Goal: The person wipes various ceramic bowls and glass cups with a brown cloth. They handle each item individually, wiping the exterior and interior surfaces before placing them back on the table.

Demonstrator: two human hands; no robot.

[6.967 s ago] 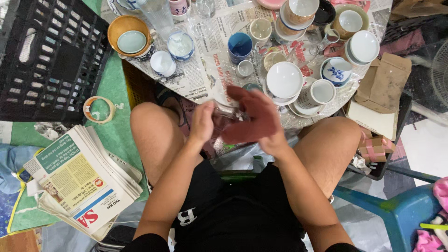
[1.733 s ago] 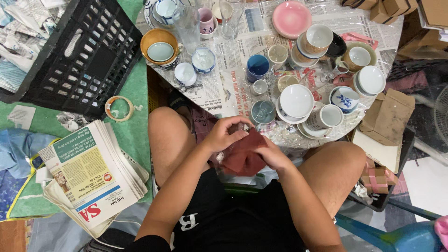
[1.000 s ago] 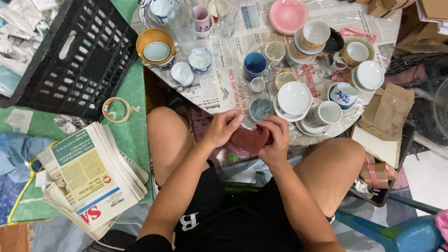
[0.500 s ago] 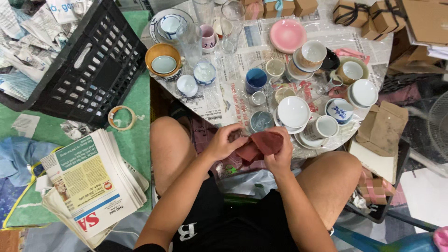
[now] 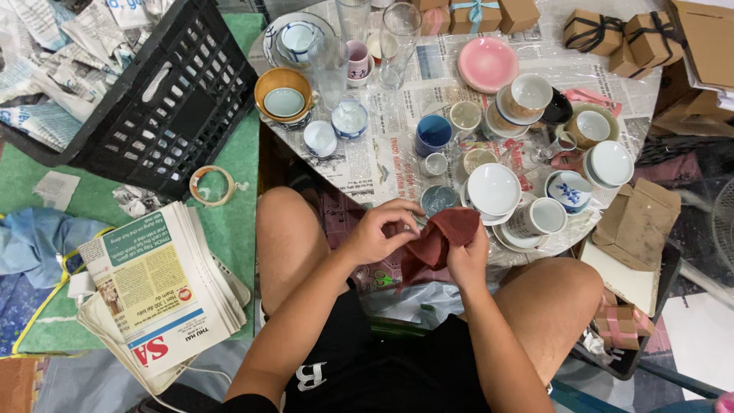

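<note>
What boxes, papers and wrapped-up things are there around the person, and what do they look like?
Small gift boxes: far right of the table, brown card tied with dark ribbon.
Ribboned box: top edge, brown with a pale blue bow.
Newspaper stack: floor beside the left knee, folded, green, yellow and red print.
Paper bag: right of the cups, flat brown.
Black crate: upper left, plastic lattice.

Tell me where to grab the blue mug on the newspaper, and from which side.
Grip the blue mug around its upright body from above, fingers on the left and right of the rim. It stands open side up, and no handle shows. A small white cup crowds its near side and a beige cup its right, so a sideways approach looks cramped.
</note>
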